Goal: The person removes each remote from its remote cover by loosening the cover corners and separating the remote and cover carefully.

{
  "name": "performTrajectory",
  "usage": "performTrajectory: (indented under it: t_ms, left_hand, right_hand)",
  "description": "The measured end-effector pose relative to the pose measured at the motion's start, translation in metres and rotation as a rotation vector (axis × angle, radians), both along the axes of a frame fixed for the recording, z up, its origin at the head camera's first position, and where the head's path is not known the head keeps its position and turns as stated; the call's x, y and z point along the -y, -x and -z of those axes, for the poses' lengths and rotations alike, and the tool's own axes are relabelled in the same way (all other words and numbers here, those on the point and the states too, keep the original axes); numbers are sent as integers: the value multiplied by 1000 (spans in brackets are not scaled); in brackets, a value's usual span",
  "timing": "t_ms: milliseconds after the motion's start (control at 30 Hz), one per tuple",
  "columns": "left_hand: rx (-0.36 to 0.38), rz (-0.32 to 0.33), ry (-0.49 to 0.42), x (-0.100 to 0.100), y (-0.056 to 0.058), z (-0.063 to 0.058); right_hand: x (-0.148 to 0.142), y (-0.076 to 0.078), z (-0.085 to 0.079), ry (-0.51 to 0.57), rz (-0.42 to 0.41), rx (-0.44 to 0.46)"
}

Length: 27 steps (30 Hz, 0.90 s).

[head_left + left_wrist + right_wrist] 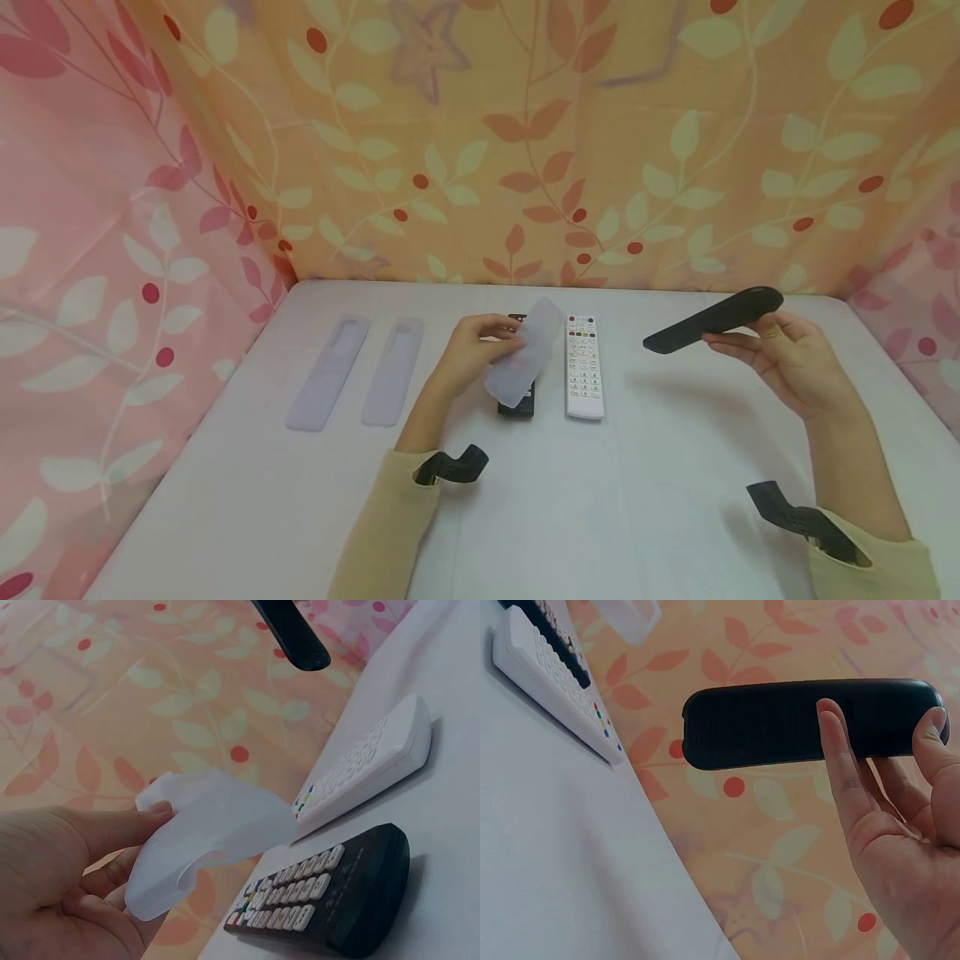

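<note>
My left hand (474,350) pinches a limp, translucent remote-control cover (531,350) between thumb and fingers. The cover hangs above a black remote control (517,411) lying on the table and hides most of it in the head view; its light buttons (292,892) show in the left wrist view. On the right, my right hand (802,362) holds another black remote control (708,322) up off the table by its outer end, thumb at the tip and fingers along it. A plain dark side of this remote (757,724) faces the right wrist camera.
A white remote control (584,367) lies buttons up between the hands, beside the black one. Two more translucent covers (330,375) lie side by side at the left of the white table (555,517). Patterned cloth (480,167) hangs behind and at both sides.
</note>
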<state>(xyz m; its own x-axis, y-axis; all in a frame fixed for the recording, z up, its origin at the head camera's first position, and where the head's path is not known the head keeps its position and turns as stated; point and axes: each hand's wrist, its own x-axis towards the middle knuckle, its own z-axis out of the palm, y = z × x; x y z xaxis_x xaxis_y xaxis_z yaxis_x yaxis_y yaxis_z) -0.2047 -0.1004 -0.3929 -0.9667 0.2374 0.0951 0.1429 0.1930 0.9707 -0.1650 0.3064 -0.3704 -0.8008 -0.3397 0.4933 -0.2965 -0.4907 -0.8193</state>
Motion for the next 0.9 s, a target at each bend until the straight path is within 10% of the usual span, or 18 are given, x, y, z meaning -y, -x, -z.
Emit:
performTrajectory:
  t_ms: [900]
  left_hand:
    - [28, -119, 27, 43, -9, 11]
  right_hand:
    - [7, 1, 1, 155, 5, 164]
